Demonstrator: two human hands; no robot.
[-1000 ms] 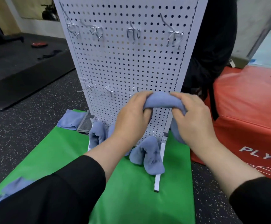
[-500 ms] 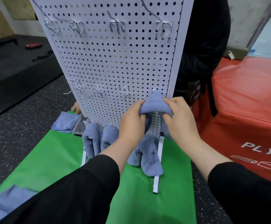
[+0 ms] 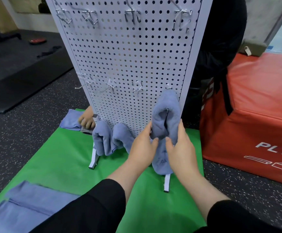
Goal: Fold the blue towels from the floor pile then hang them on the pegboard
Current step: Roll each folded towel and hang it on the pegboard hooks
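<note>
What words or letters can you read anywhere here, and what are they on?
"PLY": big white letters on the red padded box, cut off by the picture's edge.
Small printed mark on the lower hanging blue towel: too blurred to read.
Nothing else readable.

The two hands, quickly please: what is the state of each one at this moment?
Left hand: fingers fairly straight, touching the hung blue towel, not gripping.
Right hand: the same, fingers resting against that towel's right side.
</note>
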